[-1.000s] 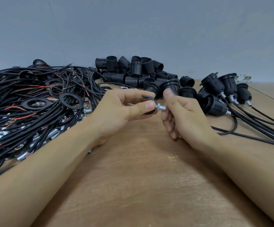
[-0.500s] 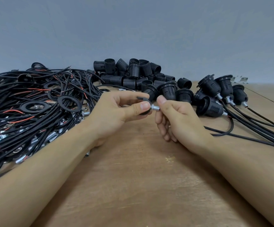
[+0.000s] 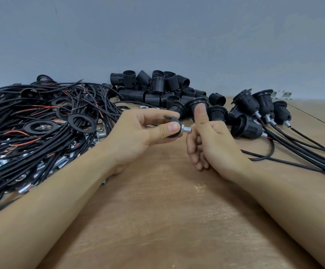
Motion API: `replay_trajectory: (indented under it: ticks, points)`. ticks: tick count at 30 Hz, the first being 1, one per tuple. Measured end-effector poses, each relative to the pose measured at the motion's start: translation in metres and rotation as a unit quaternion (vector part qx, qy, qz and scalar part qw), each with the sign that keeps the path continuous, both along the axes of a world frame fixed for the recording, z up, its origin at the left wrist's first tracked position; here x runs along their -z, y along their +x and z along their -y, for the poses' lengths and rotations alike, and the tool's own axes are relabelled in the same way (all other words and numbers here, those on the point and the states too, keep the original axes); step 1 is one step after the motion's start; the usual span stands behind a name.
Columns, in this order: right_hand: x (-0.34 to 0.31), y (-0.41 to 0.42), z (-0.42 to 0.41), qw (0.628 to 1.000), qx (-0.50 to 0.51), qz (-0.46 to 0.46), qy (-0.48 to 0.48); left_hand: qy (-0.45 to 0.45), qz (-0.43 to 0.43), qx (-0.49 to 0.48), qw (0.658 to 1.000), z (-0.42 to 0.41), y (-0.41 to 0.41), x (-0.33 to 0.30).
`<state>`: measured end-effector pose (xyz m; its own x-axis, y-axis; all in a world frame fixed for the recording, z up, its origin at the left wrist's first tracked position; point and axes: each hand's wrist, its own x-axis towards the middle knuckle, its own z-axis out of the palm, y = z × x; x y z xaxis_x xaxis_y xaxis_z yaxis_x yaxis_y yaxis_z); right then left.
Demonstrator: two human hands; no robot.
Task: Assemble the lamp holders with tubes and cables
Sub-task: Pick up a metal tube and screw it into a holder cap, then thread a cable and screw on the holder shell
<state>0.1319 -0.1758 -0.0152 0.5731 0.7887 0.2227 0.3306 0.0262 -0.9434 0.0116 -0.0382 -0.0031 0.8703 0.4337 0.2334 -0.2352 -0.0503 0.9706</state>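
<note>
Left hand (image 3: 138, 133) pinches small black plastic lamp-holder base (image 3: 174, 127) between thumb and fingers, above brown wooden table (image 3: 157, 210). Short silver threaded metal tube (image 3: 186, 130) sticks out of base toward right hand (image 3: 212, 140). Right hand: thumb up, fingers loosely curled, fingertips at tube end; grip unclear.

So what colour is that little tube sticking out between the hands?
Shiny silver metal tube, seen in the head view.
</note>
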Motion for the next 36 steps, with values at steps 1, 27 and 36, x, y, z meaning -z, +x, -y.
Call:
replay_trajectory:
  ticks: [1,27,36]
  points:
    - [0.000,0.000,0.000,1.000,0.001,0.006,-0.003,0.003,0.001,-0.004,1.000,0.000,0.000,0.000]
    - [-0.001,0.005,0.000,0.997,-0.015,-0.077,-0.007,0.403,-0.013,-0.271,0.874,-0.022,-0.009,-0.006]
    - [0.003,-0.003,0.000,0.999,0.006,0.040,-0.022,0.539,-0.328,-0.381,0.676,-0.077,-0.015,0.005]
